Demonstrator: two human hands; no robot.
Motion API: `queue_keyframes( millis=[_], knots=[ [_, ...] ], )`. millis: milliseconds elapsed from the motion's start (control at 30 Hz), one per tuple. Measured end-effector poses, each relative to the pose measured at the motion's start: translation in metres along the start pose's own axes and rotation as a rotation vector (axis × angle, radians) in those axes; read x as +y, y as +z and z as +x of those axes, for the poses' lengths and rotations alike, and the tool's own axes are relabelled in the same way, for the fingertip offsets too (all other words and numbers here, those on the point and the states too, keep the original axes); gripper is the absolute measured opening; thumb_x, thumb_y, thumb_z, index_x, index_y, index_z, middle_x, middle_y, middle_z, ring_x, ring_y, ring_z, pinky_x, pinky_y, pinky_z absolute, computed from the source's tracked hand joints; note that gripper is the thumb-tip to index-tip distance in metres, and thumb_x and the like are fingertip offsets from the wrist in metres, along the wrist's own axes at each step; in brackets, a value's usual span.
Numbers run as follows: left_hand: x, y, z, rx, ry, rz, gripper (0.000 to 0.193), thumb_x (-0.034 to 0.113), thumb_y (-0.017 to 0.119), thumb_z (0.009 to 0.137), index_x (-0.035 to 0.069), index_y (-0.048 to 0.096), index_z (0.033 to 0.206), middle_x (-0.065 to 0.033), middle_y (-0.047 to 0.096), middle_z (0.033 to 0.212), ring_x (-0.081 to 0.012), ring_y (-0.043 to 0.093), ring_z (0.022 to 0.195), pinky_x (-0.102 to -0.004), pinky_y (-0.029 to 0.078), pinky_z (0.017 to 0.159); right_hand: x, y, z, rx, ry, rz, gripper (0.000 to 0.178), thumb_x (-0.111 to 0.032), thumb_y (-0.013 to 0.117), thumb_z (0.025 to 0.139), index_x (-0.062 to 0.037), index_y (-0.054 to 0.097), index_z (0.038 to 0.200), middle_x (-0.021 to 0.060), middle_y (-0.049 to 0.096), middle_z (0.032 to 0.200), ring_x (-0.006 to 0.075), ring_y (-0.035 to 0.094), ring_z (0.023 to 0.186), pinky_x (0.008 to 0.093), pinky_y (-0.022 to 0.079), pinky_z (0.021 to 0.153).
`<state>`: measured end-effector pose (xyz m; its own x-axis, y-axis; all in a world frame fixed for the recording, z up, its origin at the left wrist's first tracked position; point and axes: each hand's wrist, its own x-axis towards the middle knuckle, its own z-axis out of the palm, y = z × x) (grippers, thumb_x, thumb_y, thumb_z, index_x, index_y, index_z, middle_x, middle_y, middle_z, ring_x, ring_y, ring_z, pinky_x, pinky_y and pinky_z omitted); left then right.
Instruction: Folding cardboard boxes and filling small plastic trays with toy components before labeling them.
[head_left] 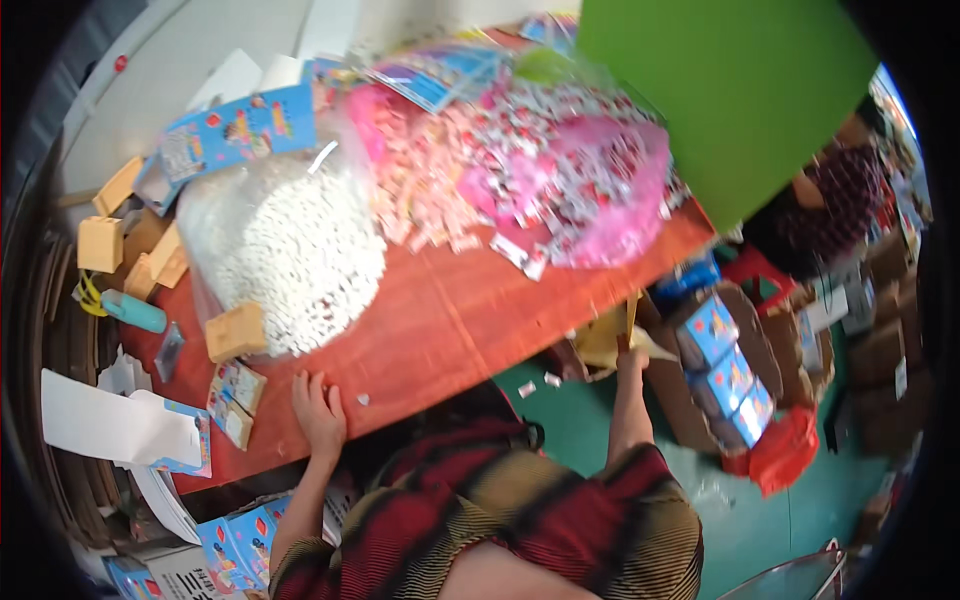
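Observation:
My left hand [320, 410] rests flat on the red table [450, 310] near its front edge, fingers apart, holding nothing. A small flat printed card pack [237, 398] lies just left of it. My right hand [630, 358] reaches down past the table's right end to a yellowish paper bag [608, 342] on the floor side; its fingers are blurred and partly hidden against the bag. A clear bag of small white pieces [285, 250] and a heap of pink and white wrapped pieces [540, 170] lie on the table ahead.
Small tan boxes [236, 330] and a teal tube [132, 311] sit on the table's left end. Blue printed cartons [725, 370] stand in a cardboard box on the green floor at right. A green board [730, 90] leans above. Another person [830, 205] sits at far right.

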<state>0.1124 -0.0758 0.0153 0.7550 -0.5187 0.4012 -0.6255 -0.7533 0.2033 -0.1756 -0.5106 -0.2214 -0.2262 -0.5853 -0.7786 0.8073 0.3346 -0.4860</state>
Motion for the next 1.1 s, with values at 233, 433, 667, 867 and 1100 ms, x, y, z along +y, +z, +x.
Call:
queue_keyframes(
  millis=[233, 433, 667, 867, 1100],
  knots=[
    [0.018, 0.001, 0.002, -0.097, -0.021, -0.050, 0.029, 0.014, 0.051, 0.075, 0.000, 0.048, 0.100, -0.0216, 0.039, 0.112, -0.0374, 0.033, 0.108, -0.0429, 0.027, 0.091, 0.007, 0.000, 0.086, -0.262, 0.230, -0.204, 0.044, -0.025, 0.037, 0.084, 0.0010, 0.031, 0.118, 0.0148, 0.023, 0.130, 0.0340, 0.040, 0.105, 0.0436, 0.026, 0.095],
    [0.015, -0.003, 0.001, -0.120, -0.044, -0.046, 0.032, 0.014, 0.051, 0.074, 0.000, 0.046, 0.102, -0.0217, 0.037, 0.114, -0.0383, 0.030, 0.110, -0.0454, 0.025, 0.092, -0.080, 0.033, -0.049, -0.140, -0.393, -0.506, 0.014, -0.016, 0.043, 0.076, -0.0025, 0.047, 0.076, 0.0076, 0.048, 0.060, 0.0216, 0.048, 0.051, 0.0332, 0.040, 0.045],
    [0.019, -0.002, 0.006, -0.240, -0.041, -0.079, 0.042, 0.015, 0.051, 0.074, 0.001, 0.038, 0.111, -0.0212, 0.031, 0.119, -0.0383, 0.026, 0.114, -0.0482, 0.021, 0.093, -0.092, 0.159, -0.277, -0.628, -1.283, -0.726, 0.021, -0.016, 0.044, 0.083, 0.0017, 0.051, 0.092, 0.0047, 0.051, 0.079, 0.0122, 0.049, 0.073, 0.0240, 0.040, 0.066],
    [0.030, -0.005, 0.029, -0.038, 0.151, -0.165, 0.052, 0.026, 0.057, 0.072, 0.004, 0.037, 0.114, -0.0207, 0.029, 0.122, -0.0400, 0.022, 0.116, -0.0538, 0.020, 0.091, 0.084, 0.308, -0.337, -1.468, -1.593, -1.152, 0.042, -0.016, 0.059, 0.073, -0.0012, 0.043, 0.109, 0.0169, 0.045, 0.109, 0.0287, 0.043, 0.102, 0.0345, 0.035, 0.085],
    [0.049, 0.045, 0.114, -0.282, 0.207, -0.135, 0.062, 0.041, 0.057, 0.067, 0.009, 0.039, 0.117, -0.0206, 0.025, 0.126, -0.0394, 0.020, 0.118, -0.0560, 0.017, 0.091, 0.224, 0.426, -0.305, -1.094, -2.173, -1.565, 0.067, -0.020, 0.060, 0.067, -0.0042, 0.026, 0.122, 0.0238, 0.037, 0.112, 0.0399, 0.038, 0.101, 0.0532, 0.034, 0.078]
  ],
)
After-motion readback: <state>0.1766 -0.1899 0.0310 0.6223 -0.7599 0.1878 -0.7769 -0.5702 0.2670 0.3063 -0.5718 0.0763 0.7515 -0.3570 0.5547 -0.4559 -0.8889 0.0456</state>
